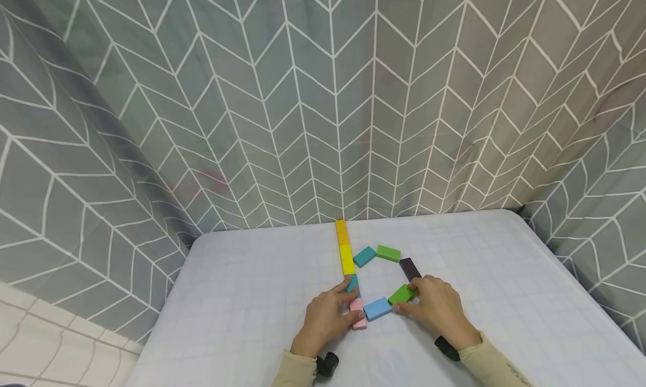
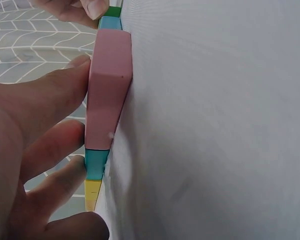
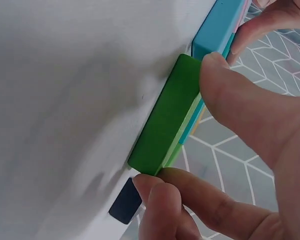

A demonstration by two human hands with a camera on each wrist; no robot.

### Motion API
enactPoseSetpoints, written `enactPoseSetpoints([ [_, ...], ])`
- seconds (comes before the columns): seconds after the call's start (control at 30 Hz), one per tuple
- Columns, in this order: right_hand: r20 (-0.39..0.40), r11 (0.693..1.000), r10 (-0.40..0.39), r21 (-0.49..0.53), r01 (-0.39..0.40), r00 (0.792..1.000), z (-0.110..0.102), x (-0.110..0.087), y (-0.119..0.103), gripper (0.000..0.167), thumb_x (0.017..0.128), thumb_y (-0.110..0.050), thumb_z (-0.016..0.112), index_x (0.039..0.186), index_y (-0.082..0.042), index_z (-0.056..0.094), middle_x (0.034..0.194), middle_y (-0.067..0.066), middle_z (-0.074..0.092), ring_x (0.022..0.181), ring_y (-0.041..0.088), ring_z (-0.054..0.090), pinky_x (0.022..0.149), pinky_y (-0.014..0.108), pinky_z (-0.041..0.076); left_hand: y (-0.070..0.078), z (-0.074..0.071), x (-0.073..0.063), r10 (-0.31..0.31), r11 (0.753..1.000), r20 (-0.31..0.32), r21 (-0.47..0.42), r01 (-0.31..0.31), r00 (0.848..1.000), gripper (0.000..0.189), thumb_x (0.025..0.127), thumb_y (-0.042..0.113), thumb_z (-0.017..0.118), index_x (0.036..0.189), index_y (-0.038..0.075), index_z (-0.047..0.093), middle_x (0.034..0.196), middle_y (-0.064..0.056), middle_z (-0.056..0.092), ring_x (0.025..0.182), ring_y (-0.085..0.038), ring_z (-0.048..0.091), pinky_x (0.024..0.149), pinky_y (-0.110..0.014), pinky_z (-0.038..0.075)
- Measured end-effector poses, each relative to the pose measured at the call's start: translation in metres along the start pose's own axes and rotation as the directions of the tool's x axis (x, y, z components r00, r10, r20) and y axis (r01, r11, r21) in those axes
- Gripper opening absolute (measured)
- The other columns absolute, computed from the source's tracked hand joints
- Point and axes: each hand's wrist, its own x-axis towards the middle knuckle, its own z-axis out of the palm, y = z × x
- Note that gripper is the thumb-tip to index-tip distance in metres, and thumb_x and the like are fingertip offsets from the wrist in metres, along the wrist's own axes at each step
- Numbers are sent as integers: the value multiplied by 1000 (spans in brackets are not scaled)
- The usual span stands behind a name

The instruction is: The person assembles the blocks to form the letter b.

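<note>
My right hand (image 1: pixel 440 304) pinches a green block (image 3: pixel 162 115) by its two ends, thumb at one end and fingertips at the other. The block lies flat on the table, its near end close to a light blue block (image 1: pixel 377 308). On the other side, my left hand (image 1: pixel 327 315) rests over a straight row of blocks. Its thumb touches the pink block (image 2: pixel 110 85), and its fingers reach along to the teal block (image 1: pixel 353 285). Beyond these in the row lie a yellow block (image 1: pixel 346 259) and an orange block (image 1: pixel 342 231).
From the row's right side, a second teal block (image 1: pixel 364 256), another green block (image 1: pixel 388 253) and a dark block (image 1: pixel 410 268) curve round towards my right hand. Everything lies on a white-covered table (image 1: pixel 242 297). A grey patterned curtain (image 1: pixel 313 95) hangs behind the table.
</note>
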Motion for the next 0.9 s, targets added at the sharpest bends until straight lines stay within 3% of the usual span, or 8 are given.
enactPoseSetpoints([
  [0.5, -36, 998, -33, -56, 31, 999, 1, 2, -6, 59, 65, -48, 99, 99, -3, 80, 78, 2, 65, 68, 15, 56, 53, 32, 45, 1, -1, 0, -12, 1000, 5, -11, 12, 1000, 55, 89, 41, 86, 139, 25, 70, 160, 6, 54, 140, -35, 61, 105, -58, 55],
  [0.67, -85, 988, -115, -109, 106, 990, -4, 1, -14, 61, 63, -48, 100, 104, -7, 81, 88, 4, 69, 79, 19, 63, 57, 34, 52, 0, -1, -1, -4, 1000, -2, -6, 4, 1000, 54, 89, 41, 86, 139, 25, 71, 160, 6, 54, 139, -34, 61, 105, -58, 55],
  [0.77, -10, 971, -229, -66, 228, 973, -7, 2, -19, 57, 66, -39, 101, 111, -10, 81, 102, 3, 67, 90, 18, 64, 68, 35, 58, -1, -1, 0, 1, 1000, -9, -9, -1, 1000, 54, 89, 40, 86, 138, 24, 71, 160, 6, 55, 139, -34, 62, 105, -59, 55],
  [0.9, 130, 929, -371, 36, 369, 920, -6, 3, -19, 48, 72, -23, 99, 115, -12, 81, 112, 0, 64, 100, 16, 61, 81, 35, 59, -3, 1, -1, 12, 1000, -11, -27, -12, 1000, 54, 89, 39, 86, 139, 23, 71, 160, 5, 55, 139, -35, 62, 104, -60, 55],
])
